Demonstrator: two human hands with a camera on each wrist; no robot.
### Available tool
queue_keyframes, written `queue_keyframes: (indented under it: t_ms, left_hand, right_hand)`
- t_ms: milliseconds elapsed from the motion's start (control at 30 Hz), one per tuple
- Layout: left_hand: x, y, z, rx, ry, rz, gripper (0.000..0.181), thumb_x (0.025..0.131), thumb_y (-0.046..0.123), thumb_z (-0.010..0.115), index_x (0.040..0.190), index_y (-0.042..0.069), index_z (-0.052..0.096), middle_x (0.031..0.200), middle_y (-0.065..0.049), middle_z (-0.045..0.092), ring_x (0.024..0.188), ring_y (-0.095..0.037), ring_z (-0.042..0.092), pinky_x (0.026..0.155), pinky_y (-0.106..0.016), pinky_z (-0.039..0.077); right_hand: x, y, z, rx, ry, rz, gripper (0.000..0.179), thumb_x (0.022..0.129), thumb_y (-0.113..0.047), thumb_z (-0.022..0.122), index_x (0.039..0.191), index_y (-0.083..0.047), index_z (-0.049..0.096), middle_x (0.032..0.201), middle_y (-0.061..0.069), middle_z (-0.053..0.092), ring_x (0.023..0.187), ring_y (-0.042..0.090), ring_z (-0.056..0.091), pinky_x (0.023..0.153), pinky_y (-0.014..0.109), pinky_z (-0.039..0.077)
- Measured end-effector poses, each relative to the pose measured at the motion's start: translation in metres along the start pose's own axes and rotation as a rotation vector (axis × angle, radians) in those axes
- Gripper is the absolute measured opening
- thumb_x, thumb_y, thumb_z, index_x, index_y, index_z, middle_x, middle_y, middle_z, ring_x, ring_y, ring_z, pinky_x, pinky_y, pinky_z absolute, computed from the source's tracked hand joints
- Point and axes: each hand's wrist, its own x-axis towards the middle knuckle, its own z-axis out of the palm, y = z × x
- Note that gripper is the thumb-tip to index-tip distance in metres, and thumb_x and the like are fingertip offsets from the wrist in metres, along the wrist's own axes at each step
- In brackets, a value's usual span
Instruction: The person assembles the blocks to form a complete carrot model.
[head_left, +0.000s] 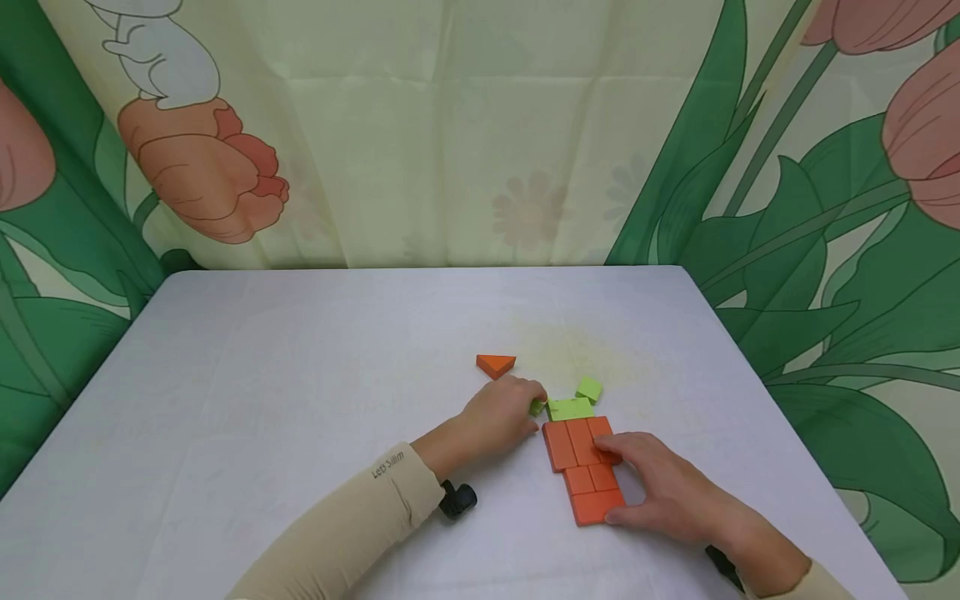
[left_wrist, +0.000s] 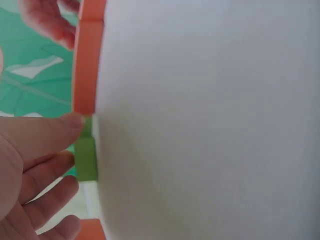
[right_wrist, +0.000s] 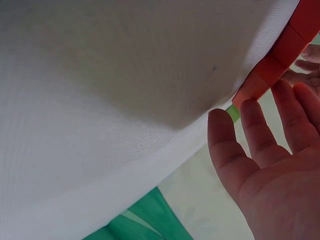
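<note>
Orange wooden blocks lie flat together, a wider row on top of a narrower column. Against their far side is a green block with a notched-looking far edge, and a small green block sits turned at its right corner. My left hand pinches another small green block between thumb and index finger, just left of the first; its other fingers spread loosely in the left wrist view. My right hand rests along the right side of the orange blocks, fingers extended, thumb at the near corner.
An orange triangular block lies apart, beyond my left hand. The white-covered table ends in front of a printed curtain with plants and a rabbit. A small black device is on the left wrist.
</note>
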Motion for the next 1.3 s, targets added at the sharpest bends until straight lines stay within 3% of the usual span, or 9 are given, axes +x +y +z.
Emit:
queue_keyframes:
  t_ms: [367, 967, 1133, 1300]
  left_hand:
    - [0.013, -0.005, -0.001, -0.009, 0.024, -0.006, 0.030, 0.093, 0.009, 0.072, 0.122, 0.009, 0.066, 0.118, -0.002, 0.068, 0.110, -0.016, 0.062, 0.092, -0.026, 0.049]
    - [0.023, -0.004, 0.000, -0.081, 0.037, -0.027, 0.030, 0.095, 0.006, 0.066, 0.124, 0.009, 0.065, 0.118, -0.001, 0.067, 0.112, -0.017, 0.060, 0.095, -0.027, 0.048]
    - [0.022, -0.005, -0.002, -0.107, 0.003, -0.032, 0.035, 0.093, 0.006, 0.069, 0.127, 0.009, 0.064, 0.122, -0.001, 0.066, 0.113, -0.015, 0.059, 0.095, -0.026, 0.047]
    - [0.017, -0.004, -0.006, -0.091, -0.049, 0.013, 0.044, 0.087, 0.014, 0.078, 0.129, 0.011, 0.064, 0.120, 0.001, 0.065, 0.111, -0.015, 0.056, 0.091, -0.025, 0.046]
  right_hand:
    - [0.000, 0.002, 0.000, -0.003, 0.011, -0.006, 0.081, 0.077, -0.046, 0.085, 0.142, -0.011, 0.052, 0.132, -0.005, 0.053, 0.120, 0.018, 0.051, 0.098, 0.042, 0.048]
    - [0.002, 0.003, -0.002, 0.003, 0.015, -0.055, 0.081, 0.078, -0.049, 0.083, 0.142, -0.012, 0.051, 0.133, -0.003, 0.053, 0.120, 0.021, 0.051, 0.098, 0.043, 0.047]
    - [0.002, 0.003, -0.002, 0.000, 0.020, -0.051, 0.080, 0.078, -0.048, 0.083, 0.142, -0.010, 0.052, 0.131, -0.004, 0.054, 0.119, 0.021, 0.052, 0.098, 0.043, 0.047]
    - [0.003, 0.004, -0.002, 0.000, 0.018, -0.036, 0.080, 0.078, -0.047, 0.084, 0.142, -0.010, 0.052, 0.131, -0.005, 0.054, 0.120, 0.021, 0.051, 0.098, 0.044, 0.047]
